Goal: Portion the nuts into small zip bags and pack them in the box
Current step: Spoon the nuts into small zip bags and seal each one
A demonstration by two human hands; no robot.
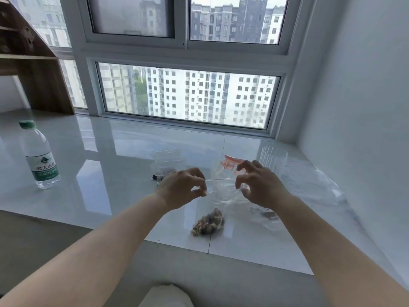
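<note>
Hands hold one clear zip bag (221,191) up above the sill's (110,173) front edge: the left hand (181,189) pinches its top strip at one end, the right hand (259,185) pinches the other. Nuts (209,222) sit bunched in the bag's bottom. Another bag (164,165) lies behind the left hand. A ribbed glass (273,160) stands towards the right wall, a water bottle (38,156) far left.

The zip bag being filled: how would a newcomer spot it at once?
Start at the white sill under the window. The zip bag hangs near its front edge, stretched between the left hand and the right hand. Only it has nuts heaped at its bottom.
</note>
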